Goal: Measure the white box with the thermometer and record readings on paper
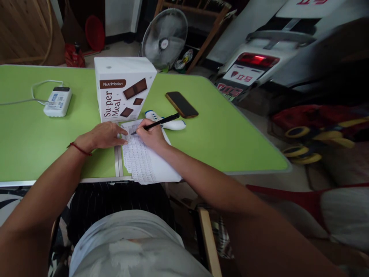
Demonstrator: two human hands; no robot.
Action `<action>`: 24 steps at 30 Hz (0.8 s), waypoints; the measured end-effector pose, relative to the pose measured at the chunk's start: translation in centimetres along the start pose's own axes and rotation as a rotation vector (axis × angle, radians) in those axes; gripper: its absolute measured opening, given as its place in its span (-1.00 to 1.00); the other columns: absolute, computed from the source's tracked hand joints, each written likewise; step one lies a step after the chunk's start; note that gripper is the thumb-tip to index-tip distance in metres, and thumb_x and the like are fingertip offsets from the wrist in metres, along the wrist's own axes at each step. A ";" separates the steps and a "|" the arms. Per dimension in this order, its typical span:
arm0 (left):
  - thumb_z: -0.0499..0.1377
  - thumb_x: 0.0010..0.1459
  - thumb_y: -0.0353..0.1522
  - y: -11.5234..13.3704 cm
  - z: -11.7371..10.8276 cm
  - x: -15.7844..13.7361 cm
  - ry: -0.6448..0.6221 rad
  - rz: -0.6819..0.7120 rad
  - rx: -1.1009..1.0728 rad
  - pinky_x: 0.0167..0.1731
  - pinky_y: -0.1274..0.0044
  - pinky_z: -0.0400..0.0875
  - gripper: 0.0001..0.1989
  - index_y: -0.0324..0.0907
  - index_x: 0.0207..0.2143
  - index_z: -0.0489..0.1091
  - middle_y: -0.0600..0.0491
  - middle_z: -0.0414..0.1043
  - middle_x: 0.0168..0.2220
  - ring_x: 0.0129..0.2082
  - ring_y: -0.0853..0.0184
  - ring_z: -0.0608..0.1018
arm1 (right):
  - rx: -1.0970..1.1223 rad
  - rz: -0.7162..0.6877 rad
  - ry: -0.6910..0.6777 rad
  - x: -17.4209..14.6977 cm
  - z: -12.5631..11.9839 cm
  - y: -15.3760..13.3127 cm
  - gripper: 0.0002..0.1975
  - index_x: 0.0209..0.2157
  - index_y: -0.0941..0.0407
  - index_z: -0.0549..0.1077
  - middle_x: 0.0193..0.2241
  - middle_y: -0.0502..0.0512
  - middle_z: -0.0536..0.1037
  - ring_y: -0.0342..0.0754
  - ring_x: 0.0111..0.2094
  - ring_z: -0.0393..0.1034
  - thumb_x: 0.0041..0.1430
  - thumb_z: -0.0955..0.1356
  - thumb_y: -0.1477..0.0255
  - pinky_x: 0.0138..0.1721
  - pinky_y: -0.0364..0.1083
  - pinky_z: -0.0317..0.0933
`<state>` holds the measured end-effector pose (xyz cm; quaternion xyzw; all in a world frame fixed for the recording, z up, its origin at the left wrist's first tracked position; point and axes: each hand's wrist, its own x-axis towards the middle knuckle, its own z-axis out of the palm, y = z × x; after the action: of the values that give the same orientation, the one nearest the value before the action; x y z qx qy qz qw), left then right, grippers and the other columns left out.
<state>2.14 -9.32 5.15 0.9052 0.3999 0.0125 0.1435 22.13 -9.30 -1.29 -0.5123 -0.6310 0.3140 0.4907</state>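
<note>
Pinching a black pen (161, 122) in the fingers of the right hand (152, 135), over written paper (141, 163) overhanging the near edge of the desk (219, 150). Gripping nothing with the left hand (103, 134), thumb and forefinger spread at the paper's left edge. Could skew the paper through light pressure or a bumped overhang. Crowded by a box (123, 90) on the far side and a white gadget (174, 125) on the right, with a phone (182, 104) beyond.
</note>
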 end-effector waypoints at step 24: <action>0.24 0.22 -0.27 0.1 0.1 0.0 0.029 0.063 -0.070 -0.39 0.55 0.29 -0.70 -0.20 -0.09 0.64 0.05 0.58 -0.50 -0.48 0.37 0.51 | 0.048 0.038 -0.048 -0.2 0.0 -0.8 -0.77 -0.65 0.04 0.26 -0.67 -0.15 0.22 -0.15 -0.53 0.16 -0.09 0.33 0.62 -0.40 -0.07 0.14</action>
<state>2.24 -9.36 5.03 0.9114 0.3725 0.0442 0.1690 21.82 -9.74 -0.63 -0.5049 -0.6248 0.3504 0.4816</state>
